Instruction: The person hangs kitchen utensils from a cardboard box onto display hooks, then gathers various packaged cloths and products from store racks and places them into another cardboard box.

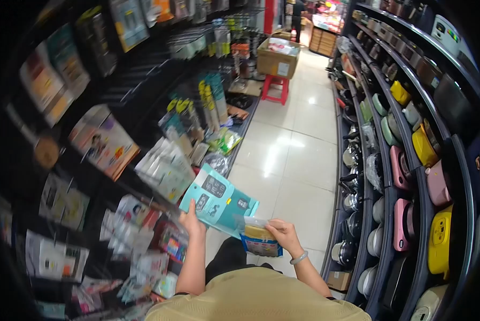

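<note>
A teal cardboard package [218, 200] with dark printed labels and a small yellow sticker is held by my left hand [193, 218], whose fingers wrap its left edge. My right hand [284, 234], with a bracelet at the wrist, pinches the top of a small blue and yellow packet [261, 242]. That packet hangs at the lower right corner of the teal package, and the two overlap there.
Packaged goods [105, 140] hang on the rack at the left. Shelves [395, 184] at the right bear pots and pink and yellow appliances. Down the tiled aisle [283, 155], a cardboard box [277, 58] sits on a red stool [275, 90]. A person [297, 18] stands far back.
</note>
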